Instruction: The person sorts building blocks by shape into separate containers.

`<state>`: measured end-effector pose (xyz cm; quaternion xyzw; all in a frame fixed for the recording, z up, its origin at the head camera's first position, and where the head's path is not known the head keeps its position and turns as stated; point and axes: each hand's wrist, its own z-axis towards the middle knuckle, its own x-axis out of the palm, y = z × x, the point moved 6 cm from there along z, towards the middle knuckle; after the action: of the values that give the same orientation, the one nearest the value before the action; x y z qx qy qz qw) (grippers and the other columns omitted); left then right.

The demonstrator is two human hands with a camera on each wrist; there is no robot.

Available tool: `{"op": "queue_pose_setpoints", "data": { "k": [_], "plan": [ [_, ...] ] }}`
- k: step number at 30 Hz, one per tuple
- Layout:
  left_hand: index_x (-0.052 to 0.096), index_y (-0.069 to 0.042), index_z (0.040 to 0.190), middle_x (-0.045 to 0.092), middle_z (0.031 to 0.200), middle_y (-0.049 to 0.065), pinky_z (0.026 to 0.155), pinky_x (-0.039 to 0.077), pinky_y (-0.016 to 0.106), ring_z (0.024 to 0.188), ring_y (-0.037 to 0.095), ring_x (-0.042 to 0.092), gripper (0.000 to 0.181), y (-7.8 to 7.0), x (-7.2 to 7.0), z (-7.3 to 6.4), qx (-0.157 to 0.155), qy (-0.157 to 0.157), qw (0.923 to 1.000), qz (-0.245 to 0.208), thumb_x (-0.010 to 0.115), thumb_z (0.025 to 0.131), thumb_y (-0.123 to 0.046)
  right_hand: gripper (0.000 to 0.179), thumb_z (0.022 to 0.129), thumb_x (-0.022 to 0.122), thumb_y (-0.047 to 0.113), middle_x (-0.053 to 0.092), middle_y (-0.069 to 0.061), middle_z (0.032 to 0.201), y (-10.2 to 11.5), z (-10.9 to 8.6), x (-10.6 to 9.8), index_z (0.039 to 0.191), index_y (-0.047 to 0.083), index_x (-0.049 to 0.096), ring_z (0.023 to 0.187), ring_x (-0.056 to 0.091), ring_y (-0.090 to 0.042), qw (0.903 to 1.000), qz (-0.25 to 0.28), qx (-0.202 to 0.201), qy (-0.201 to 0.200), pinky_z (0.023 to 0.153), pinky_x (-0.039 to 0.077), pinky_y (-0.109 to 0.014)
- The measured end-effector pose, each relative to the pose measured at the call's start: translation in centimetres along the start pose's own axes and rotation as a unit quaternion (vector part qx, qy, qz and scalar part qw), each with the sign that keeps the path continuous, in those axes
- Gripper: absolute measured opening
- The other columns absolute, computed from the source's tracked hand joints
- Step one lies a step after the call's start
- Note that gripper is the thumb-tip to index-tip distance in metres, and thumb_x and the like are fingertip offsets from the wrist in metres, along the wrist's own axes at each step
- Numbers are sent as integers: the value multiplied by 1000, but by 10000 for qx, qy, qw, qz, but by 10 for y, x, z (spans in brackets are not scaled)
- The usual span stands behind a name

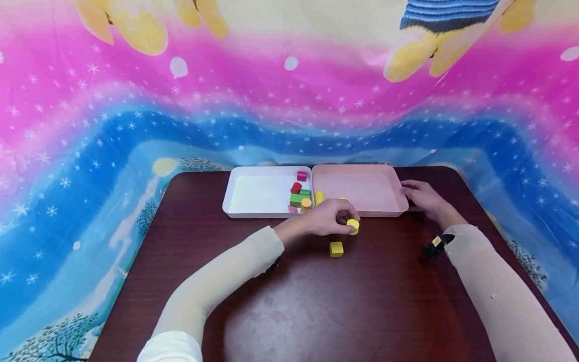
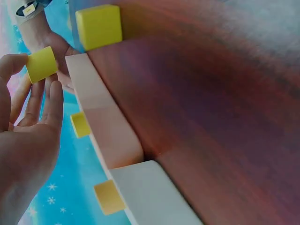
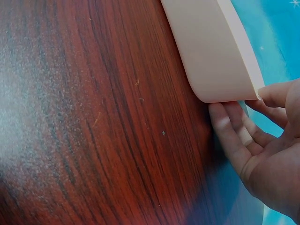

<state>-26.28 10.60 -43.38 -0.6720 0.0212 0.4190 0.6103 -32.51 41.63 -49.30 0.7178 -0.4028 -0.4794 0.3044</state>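
Observation:
My left hand pinches a small yellow cylinder block between thumb and fingers, in front of the pink tray's near wall. In the left wrist view that yellow cylinder block shows side-on at the fingertips. A yellow cube sits on the table just below this hand. At the right end of the pink tray, my right hand grips the edge. In the right wrist view its thumb is at the tray's rim, with other fingers by the bottom corner.
Inside the pink tray's left part lies a yellow cylinder; another yellow block is mostly hidden behind my left hand. Adjoining on the left, a white tray holds several red, green, pink and orange blocks. A patterned cloth surrounds the table.

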Motion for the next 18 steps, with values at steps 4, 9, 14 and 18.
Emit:
{"op": "queue_pose_setpoints", "data": {
  "k": [4,9,14,18],
  "plan": [
    [72,-11,118,69,111,-3,91,56,17,99,5,68,22,-3,-10,4,-14,-138,9998,-169,78,98,-15,60,117,37,31,37,-31,159,1,-1,0,169,5,23,139,46,-46,10000,-15,-16,4,105,54,-58],
    [72,-12,118,69,113,-3,93,57,20,103,11,69,22,-5,-25,10,-54,-392,9986,-344,79,98,-17,60,117,37,31,36,-32,159,2,-2,-1,169,5,22,139,46,-46,10000,-32,-27,-4,105,53,-59],
    [72,-12,119,69,114,-3,96,58,24,104,14,70,24,-5,-33,16,-48,-576,9982,-175,80,97,-17,60,117,38,31,38,-31,158,2,-2,0,168,4,24,138,47,-46,10000,-51,-48,5,103,56,-56],
    [73,-8,119,70,114,0,95,58,23,104,13,70,25,-6,-40,21,-4,-677,9975,-226,80,96,-15,60,117,38,31,38,-31,158,1,-1,1,168,4,24,138,47,-45,10000,-49,-67,40,102,57,-54]
  ]
}}
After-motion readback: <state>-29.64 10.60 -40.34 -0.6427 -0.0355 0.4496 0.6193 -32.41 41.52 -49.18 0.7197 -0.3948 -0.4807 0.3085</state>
